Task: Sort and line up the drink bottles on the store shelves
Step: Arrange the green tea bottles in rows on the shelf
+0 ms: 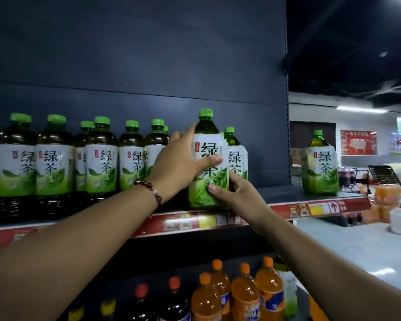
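Both hands are wrapping one green tea bottle (207, 158) at the front edge of the upper shelf (276, 195): the left hand (181, 163) is curling round its label with the thumb across the front, the right hand (236, 193) is pinching lower down. Full and large, it is probably heavy, stiff, with a slick wrapper; holding the waist is looking sensible. Behind it another bottle (236, 156) is standing, the row (79, 158) is running left, and a lone bottle (320, 165) is sitting well apart.
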### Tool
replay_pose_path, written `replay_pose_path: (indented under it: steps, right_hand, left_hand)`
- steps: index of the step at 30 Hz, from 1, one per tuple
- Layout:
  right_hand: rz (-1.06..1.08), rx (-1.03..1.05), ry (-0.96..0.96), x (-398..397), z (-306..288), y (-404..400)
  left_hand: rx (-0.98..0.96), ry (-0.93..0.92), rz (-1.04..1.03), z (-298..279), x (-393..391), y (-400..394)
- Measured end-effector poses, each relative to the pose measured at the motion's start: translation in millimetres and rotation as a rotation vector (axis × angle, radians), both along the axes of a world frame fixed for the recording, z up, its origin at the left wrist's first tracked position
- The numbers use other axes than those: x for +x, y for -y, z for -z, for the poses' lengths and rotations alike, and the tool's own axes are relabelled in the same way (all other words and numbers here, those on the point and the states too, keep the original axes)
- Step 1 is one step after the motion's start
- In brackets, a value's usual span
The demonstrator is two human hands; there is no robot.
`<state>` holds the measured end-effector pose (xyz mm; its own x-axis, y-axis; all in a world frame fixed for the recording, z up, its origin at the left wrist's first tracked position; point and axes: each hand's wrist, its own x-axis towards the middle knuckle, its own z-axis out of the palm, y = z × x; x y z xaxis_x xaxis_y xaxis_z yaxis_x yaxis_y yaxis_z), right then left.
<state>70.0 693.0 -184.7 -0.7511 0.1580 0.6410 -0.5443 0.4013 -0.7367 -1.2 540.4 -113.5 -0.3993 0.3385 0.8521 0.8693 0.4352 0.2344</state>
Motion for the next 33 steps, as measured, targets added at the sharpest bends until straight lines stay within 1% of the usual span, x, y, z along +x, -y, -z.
replay_pose_path:
  steps: [3, 6, 9, 11, 14, 18, 20, 23, 25, 27, 29, 31, 33]
  right_hand:
    - [0.095, 0.097, 0.062, -22.0, 5.2, -8.7]
    - [0.228, 0.170, 0.090, -40.1, 3.6, -10.9]
    - [0.378, 0.233, 0.115, -50.4, -0.2, -5.3]
    - [0.443, 0.268, 0.137, -53.9, -0.8, -1.4]
    - [0.494, 0.300, 0.151, -55.6, 1.0, 0.6]
    - [0.478, 0.334, 0.156, -46.5, -0.1, -0.8]
    - [0.483, 0.383, 0.143, -35.7, -0.4, -2.6]
    - [0.553, 0.518, 0.092, -10.8, 3.4, -9.5]
    - [0.548, 0.618, 0.067, 9.9, 12.0, -17.0]
    - [0.542, 0.759, 0.069, 29.3, 26.0, -27.4]
    - [0.522, 0.844, 0.117, 46.3, 44.3, -40.0]
    - [0.504, 0.857, 0.194, 60.3, 65.5, -56.0]
    - [0.516, 0.873, 0.265, 70.1, 87.3, -76.2]
  left_hand:
    - [-0.088, -0.057, -0.154, 8.6, -18.7, -7.5]
    - [-0.109, -0.119, -0.256, 15.9, -31.1, -16.8]
    - [-0.136, -0.230, -0.353, 20.5, -36.7, -26.6]
    - [-0.186, -0.305, -0.435, 23.2, -38.2, -30.3]
    - [-0.242, -0.360, -0.517, 26.3, -40.8, -29.9]
    - [-0.299, -0.377, -0.506, 33.1, -37.0, -22.0]
    - [-0.315, -0.359, -0.469, 38.8, -31.0, -15.9]
    - [-0.311, -0.326, -0.339, 56.7, -19.7, -4.2]
    - [-0.314, -0.334, -0.217, 76.8, -9.6, 2.8]
    - [-0.317, -0.308, -0.041, 101.0, 1.6, 6.9]
    - [-0.368, -0.279, 0.110, 125.8, 10.7, 6.1]
    - [-0.452, -0.249, 0.174, 149.1, 14.4, -1.3]
    - [-0.526, -0.177, 0.200, 169.0, 15.8, -15.1]
